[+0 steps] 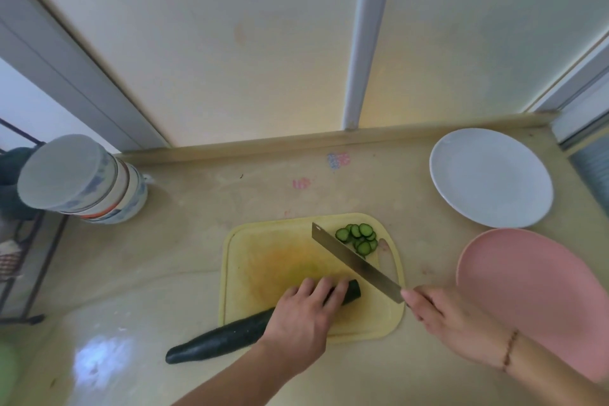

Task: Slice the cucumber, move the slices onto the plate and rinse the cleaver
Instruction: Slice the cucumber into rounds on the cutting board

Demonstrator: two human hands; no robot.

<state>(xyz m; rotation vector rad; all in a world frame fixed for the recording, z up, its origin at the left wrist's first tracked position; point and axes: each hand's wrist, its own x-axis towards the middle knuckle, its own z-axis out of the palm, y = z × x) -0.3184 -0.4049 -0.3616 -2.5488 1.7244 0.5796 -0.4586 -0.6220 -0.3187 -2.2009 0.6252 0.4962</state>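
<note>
While the beige desk [184, 241] carries everything, a pink plate [534, 300] and a white plate [491, 178] sit at its right and stacked bowls [85, 181] at its left. On the yellow cutting board [263, 257] lies the cucumber [227, 336], its uncut end overhanging the desk. The left hand [303, 316] curls over it; the right hand [451, 320] grips the cleaver [356, 262], beside the slices [359, 237].
</note>
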